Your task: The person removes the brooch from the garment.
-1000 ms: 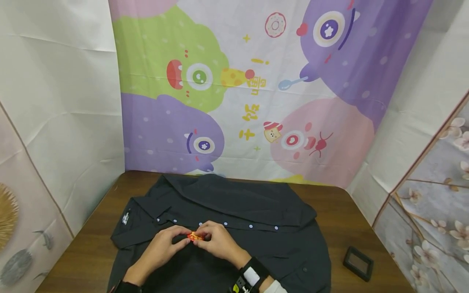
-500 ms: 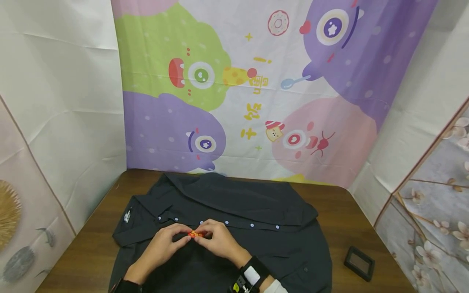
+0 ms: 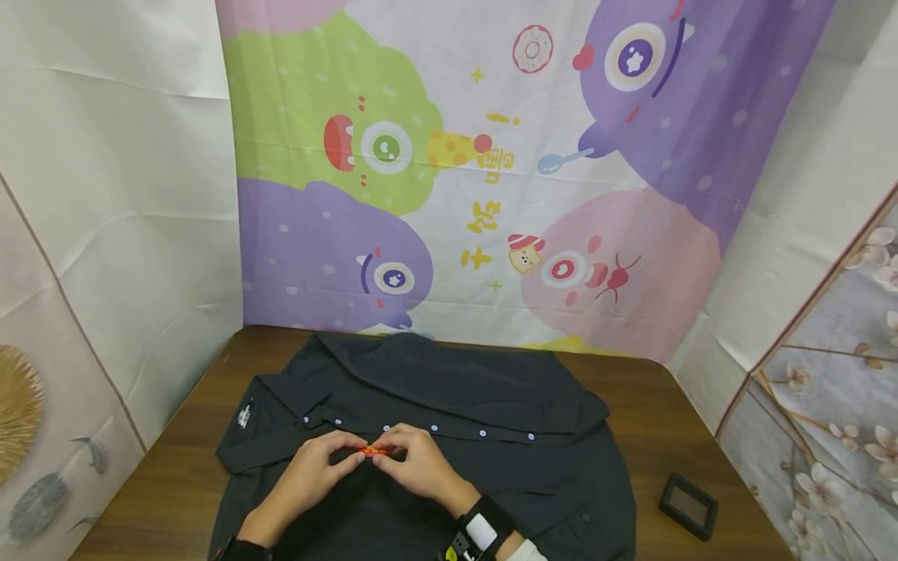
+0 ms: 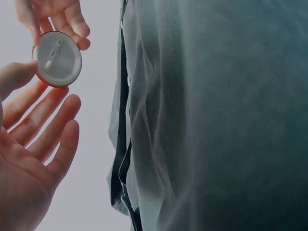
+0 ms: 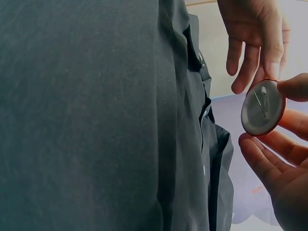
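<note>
A round pin-back button badge with a red and yellow front is held between both hands, above a dark button-up shirt laid out flat. My left hand pinches the badge's left edge between thumb and fingers. On the opposite edge my right hand pinches it the same way. Both wrist views show the badge's pale metal back. In the right wrist view the pin needle stands at an angle away from its bar.
The shirt covers most of the brown wooden table. A small black frame-like box lies near the right edge. Behind the table hangs a cartoon-print cloth, with white cloth walls at both sides.
The badge has tipped, so less of its coloured front shows in the head view. Both hands keep their pinch in nearly the same place.
</note>
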The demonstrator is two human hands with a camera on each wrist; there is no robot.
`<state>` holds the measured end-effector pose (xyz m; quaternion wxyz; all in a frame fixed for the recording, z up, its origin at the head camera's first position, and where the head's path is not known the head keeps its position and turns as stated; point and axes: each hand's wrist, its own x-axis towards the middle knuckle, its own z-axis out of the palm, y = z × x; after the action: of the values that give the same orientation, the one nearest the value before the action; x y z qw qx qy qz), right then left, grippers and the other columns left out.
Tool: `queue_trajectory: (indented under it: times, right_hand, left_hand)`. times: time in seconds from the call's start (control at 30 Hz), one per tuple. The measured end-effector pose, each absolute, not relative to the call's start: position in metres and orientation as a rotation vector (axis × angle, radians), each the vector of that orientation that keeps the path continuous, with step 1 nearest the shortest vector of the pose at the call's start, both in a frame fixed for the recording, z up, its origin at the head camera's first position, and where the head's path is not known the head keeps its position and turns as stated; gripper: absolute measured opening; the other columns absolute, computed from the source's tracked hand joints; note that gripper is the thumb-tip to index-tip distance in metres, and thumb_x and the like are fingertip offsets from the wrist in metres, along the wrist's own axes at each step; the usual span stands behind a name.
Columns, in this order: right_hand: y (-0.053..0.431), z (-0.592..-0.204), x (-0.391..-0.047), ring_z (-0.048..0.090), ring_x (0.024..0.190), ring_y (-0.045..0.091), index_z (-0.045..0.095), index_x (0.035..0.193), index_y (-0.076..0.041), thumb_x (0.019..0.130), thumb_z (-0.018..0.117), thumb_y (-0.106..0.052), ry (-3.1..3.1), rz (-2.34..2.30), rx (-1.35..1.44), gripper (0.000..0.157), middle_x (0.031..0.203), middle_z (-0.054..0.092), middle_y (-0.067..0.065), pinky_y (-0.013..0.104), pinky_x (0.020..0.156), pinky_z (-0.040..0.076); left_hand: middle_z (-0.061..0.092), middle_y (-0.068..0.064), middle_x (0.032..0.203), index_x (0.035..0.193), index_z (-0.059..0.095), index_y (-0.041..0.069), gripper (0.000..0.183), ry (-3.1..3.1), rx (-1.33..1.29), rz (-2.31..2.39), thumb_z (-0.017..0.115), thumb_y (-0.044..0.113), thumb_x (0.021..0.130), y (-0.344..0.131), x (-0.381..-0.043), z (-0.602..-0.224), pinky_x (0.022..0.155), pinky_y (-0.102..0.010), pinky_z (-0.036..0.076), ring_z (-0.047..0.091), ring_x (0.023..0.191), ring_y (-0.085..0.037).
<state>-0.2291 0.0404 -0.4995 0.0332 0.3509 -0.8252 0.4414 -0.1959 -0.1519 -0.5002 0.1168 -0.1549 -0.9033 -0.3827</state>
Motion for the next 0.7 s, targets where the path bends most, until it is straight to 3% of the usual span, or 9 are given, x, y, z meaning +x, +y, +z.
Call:
queue_trajectory:
  times: [0.27, 0.7]
  right_hand:
    - [0.039, -0.481, -0.216, 0.063, 0.080, 0.023, 0.069, 0.095, 0.000, 0.081, 0.067, -0.004, -2.538, 1.382, 1.069, 0.015, 0.088, 0.066, 0.016, 0.035, 0.070, 0.058]
    - [0.040, -0.463, -0.209, 0.063, 0.080, 0.021, 0.068, 0.098, 0.003, 0.081, 0.066, -0.001, -2.513, 1.419, 1.092, 0.017, 0.091, 0.066, 0.019, 0.038, 0.071, 0.058]
  left_hand:
    - [0.069, 0.007, 0.090, 0.091, 0.071, 0.020, 0.010, -2.602, -0.436, -1.141, 0.070, 0.022, 0.081, -0.153, -0.194, -0.500, 0.078, -0.041, 0.054, 0.063, 0.088, -0.011]
    - [0.069, 0.007, 0.087, 0.090, 0.071, 0.020, 0.008, -2.554, -0.436, -1.154, 0.071, 0.020, 0.081, -0.154, -0.197, -0.502, 0.072, -0.036, 0.055, 0.061, 0.082, -0.007]
